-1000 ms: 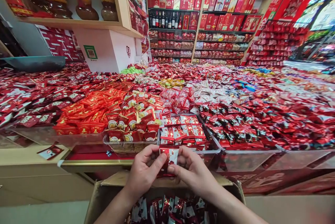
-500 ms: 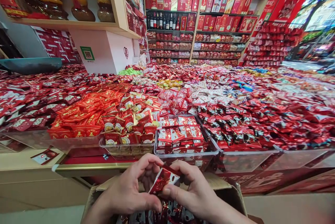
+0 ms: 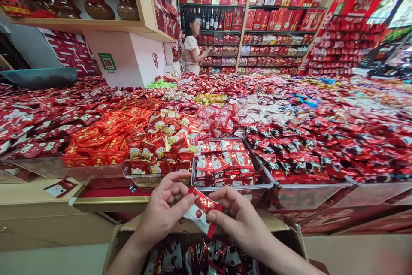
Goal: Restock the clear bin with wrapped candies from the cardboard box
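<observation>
Packet [image 3: 201,214] — between left hand [image 3: 165,208], right hand [image 3: 237,220]

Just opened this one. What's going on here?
A person is holding a red-and-white foil packet between both hands, the left hand at one end and the right hand at the other. Below sits an open cardboard box of similar packets, and ahead is a clear plastic bin of packets. Another person stands far back by the shelves.
</observation>
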Available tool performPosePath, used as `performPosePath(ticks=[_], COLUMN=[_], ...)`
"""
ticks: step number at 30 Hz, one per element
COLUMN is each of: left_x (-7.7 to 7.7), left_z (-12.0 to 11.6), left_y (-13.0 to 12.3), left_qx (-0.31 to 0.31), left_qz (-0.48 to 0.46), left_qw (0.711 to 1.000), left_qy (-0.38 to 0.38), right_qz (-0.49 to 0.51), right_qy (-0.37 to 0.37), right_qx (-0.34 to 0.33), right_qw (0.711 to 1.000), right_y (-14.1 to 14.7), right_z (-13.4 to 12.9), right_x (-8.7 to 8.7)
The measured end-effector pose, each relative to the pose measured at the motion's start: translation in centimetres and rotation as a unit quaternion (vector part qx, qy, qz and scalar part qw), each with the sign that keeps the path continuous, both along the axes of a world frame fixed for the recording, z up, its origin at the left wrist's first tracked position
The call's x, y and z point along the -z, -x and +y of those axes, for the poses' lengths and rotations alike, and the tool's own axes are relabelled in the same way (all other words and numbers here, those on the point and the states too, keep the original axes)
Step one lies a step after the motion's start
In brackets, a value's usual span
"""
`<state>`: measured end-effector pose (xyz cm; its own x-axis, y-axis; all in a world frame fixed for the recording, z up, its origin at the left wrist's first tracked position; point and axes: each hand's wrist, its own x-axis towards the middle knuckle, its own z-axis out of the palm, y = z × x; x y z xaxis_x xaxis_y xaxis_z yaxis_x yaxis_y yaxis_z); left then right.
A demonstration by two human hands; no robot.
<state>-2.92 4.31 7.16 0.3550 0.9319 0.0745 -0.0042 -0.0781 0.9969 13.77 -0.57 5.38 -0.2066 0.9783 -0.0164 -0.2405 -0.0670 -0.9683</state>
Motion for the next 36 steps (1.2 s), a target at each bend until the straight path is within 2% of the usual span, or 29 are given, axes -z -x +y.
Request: performPosePath(ticks=[4, 8, 10, 13, 15, 18, 20, 23, 26, 28, 30, 32, 34, 36], left_x=[0.3, 0.0, -0.3, -0.7, -0.5, -0.1, 0.0, -0.5, -1.2, -1.5, -1.4, -1.1, -0.5, 0.2], left_z=[0.1, -0.3, -0.5, -0.3, 0.2, 0.7, 0.8, 0.5, -0.1, -0.4, -0.5, -0.3, 0.2, 0.8], left_y=[0.1, 0.4, 0.7, 1.4, 2.0, 2.5, 2.6, 2.3, 1.8, 1.6, 1.4, 1.3, 1.3, 1.1], left_qx=[-0.018, 0.059, 0.092, 0.158, 0.181, 0.142, 0.144, 0.174, 0.159, 0.162, 0.164, 0.143, 0.078, 0.009], left_qz=[-0.027, 0.01, 0.051, 0.093, 0.094, 0.046, 0.035, 0.124, 0.223, 0.251, 0.24, 0.195, 0.141, 0.105], left_qw=[0.999, 0.998, 0.994, 0.983, 0.979, 0.989, 0.989, 0.977, 0.955, 0.944, 0.947, 0.964, 0.983, 0.991], left_qy=[-0.023, -0.029, -0.014, 0.013, 0.024, 0.019, 0.016, -0.022, -0.112, -0.141, -0.134, -0.108, -0.09, -0.086], right_qz=[0.003, -0.027, -0.096, -0.208, -0.23, -0.19, -0.163, -0.216, -0.279, -0.298, -0.318, -0.326, -0.323, -0.348], right_qy=[0.034, -0.007, -0.053, -0.107, -0.121, -0.125, -0.12, -0.144, -0.187, -0.212, -0.234, -0.248, -0.251, -0.25], right_qx=[0.012, 0.024, 0.027, -0.004, -0.037, -0.037, -0.022, -0.029, -0.022, -0.011, -0.006, 0.038, 0.123, 0.185], right_qw=[0.999, 0.999, 0.994, 0.972, 0.965, 0.973, 0.979, 0.965, 0.942, 0.931, 0.919, 0.912, 0.904, 0.884], right_y=[-0.1, -0.2, -0.3, -0.3, -0.4, -0.7, -0.9, -0.9, -0.8, -1.1, -1.8, -2.9, -4.1, -5.0], right_z=[0.0, 0.0, -0.1, -0.4, -0.5, -0.4, -0.3, -0.5, -0.8, -0.9, -0.8, 0.0, 1.5, 3.4], right_x=[-0.1, 0.0, 0.0, -0.1, -0.3, -0.6, -0.7, -1.1, -1.5, -1.8, -2.3, -3.1, -4.0, -4.7])
